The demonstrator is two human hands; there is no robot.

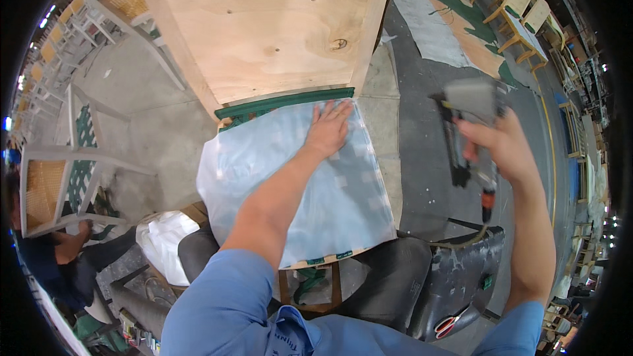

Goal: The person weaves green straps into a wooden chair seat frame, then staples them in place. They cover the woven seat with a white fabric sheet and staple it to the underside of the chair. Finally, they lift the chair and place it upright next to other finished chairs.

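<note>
My left hand (328, 130) lies flat with fingers apart near the far edge of a thin pale-blue cloth sheet (336, 207). The sheet covers a chair seat in front of me, and a green and white pattern shows faintly through it. Along the seat's far edge runs a dark green strip (290, 101). Beyond it rises a bare plywood panel (277, 20) between wooden rails. Off to the right of the seat, my right hand (506, 148) grips a staple gun (476, 102), held in the air and slightly blurred. An orange hose fitting hangs from its handle.
Red-handled scissors (447, 325) lie on a dark worn surface (461, 270) by my right leg, where a hose also runs. A grey chair frame (82, 151) stands at left, near another person's arm (72, 244). Cloth pieces (455, 23) cover the floor at far right.
</note>
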